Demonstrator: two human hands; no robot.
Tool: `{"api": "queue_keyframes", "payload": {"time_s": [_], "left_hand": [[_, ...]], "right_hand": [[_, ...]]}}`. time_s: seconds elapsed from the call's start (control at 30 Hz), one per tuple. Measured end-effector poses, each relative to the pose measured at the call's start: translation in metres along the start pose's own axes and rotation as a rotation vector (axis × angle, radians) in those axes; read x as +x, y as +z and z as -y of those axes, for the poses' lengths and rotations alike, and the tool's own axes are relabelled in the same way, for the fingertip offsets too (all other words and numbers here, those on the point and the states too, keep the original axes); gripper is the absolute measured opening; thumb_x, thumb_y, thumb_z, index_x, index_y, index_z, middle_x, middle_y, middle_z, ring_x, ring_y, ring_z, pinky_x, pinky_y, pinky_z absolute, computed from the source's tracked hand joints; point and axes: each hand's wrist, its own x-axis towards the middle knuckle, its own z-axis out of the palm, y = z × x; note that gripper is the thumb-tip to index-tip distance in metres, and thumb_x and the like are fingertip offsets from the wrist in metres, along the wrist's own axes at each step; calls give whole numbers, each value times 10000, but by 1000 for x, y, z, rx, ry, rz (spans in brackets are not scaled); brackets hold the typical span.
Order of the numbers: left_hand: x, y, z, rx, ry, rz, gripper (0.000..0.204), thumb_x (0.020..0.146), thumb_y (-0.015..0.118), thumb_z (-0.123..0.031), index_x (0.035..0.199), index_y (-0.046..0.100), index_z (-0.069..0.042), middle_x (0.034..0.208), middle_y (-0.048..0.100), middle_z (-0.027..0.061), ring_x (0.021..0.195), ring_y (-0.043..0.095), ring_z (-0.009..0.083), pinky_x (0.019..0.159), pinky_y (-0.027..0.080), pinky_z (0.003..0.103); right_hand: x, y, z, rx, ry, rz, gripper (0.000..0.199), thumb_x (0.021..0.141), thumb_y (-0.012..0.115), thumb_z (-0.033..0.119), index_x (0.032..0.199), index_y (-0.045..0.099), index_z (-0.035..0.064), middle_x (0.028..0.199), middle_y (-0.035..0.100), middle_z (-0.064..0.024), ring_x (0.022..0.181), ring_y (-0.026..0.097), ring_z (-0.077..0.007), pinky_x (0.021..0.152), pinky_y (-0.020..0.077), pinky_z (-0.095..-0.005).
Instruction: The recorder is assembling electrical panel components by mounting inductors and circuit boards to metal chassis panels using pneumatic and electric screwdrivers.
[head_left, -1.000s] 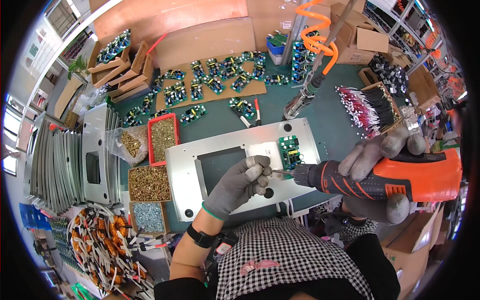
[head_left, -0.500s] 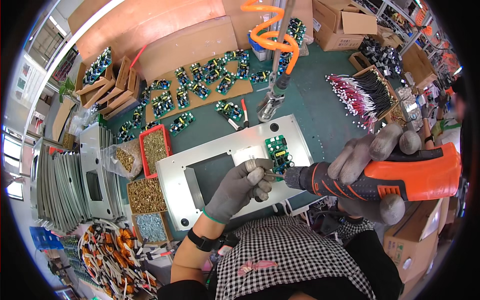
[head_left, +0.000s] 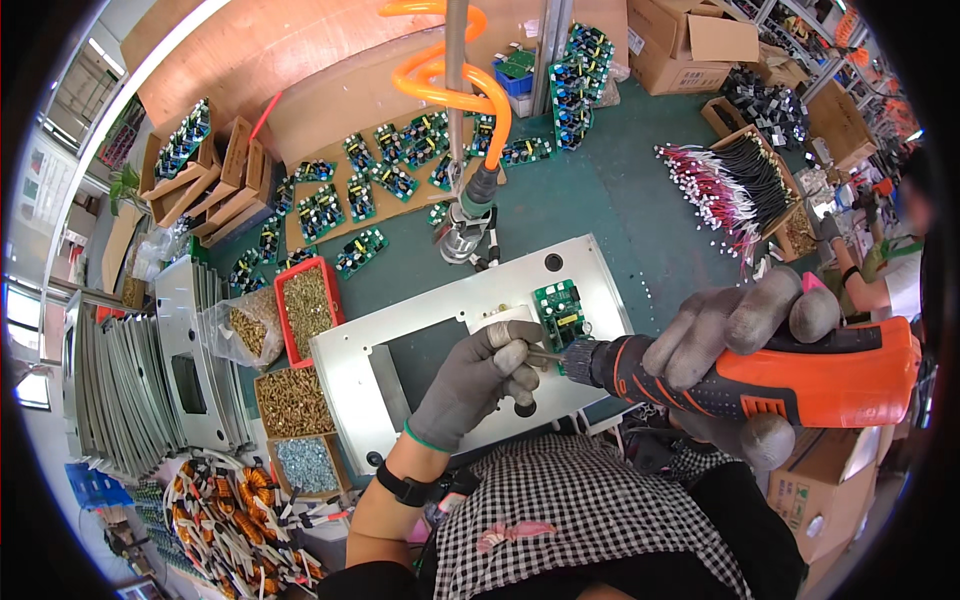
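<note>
My right hand (head_left: 735,345), in a grey glove, is wrapped around an orange and black cordless drill (head_left: 855,372) held sideways, its chuck pointing left. From the chuck a thin driver bit (head_left: 543,356) reaches my gloved left hand (head_left: 470,388). The left thumb and fingers pinch the bit's tip; whether a screw sits there is hidden. Both hands are above a silver metal panel (head_left: 590,265) with a large rectangular cutout. A green circuit board (head_left: 560,310) lies on the panel just beyond the chuck. Beside it is a pale piece (head_left: 497,320), partly covered by my left hand.
An air tool (head_left: 466,228) hangs from an orange coiled hose (head_left: 425,88) beyond the panel. Left stand a red bin (head_left: 333,300) of small hardware, a box of brass parts (head_left: 292,402) and stacked panels (head_left: 125,380). Wire bundles (head_left: 750,185) lie right; a person (head_left: 870,290) works farther right.
The hanging air tool and its hose have swung left. My right hand and the drill have moved slightly left and down. The left hand keeps its pinch at the bit.
</note>
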Motion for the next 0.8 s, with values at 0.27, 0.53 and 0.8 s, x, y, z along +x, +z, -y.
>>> {"api": "queue_keyframes", "payload": {"time_s": [0.27,0.53,0.8], "left_hand": [[7,-10,-7,-144,60,-168,350,874,594,-197,1156,504,-11,938,582,91,716,568,124,602,495,229],[28,7,-28,1064,277,-173,335,813,618,-87,1139,558,-45,829,538,54,738,531,156,677,447,280],[57,31,-26,1499,487,-233,196,740,694,-136,936,696,-134,676,511,53,570,528,210,523,421,314]], "right_hand": [[5,-17,4,-183,7,-69,631,777,659,193,1307,368,12,1053,498,-130,559,565,-146,436,491,-287],[13,-46,4,-242,-12,-59,621,753,651,204,1272,389,-15,1085,493,-165,559,568,-150,422,485,-270],[13,-57,-11,-218,-30,-106,634,746,648,200,1268,367,-22,1062,484,-172,530,564,-159,415,500,-283]]}}
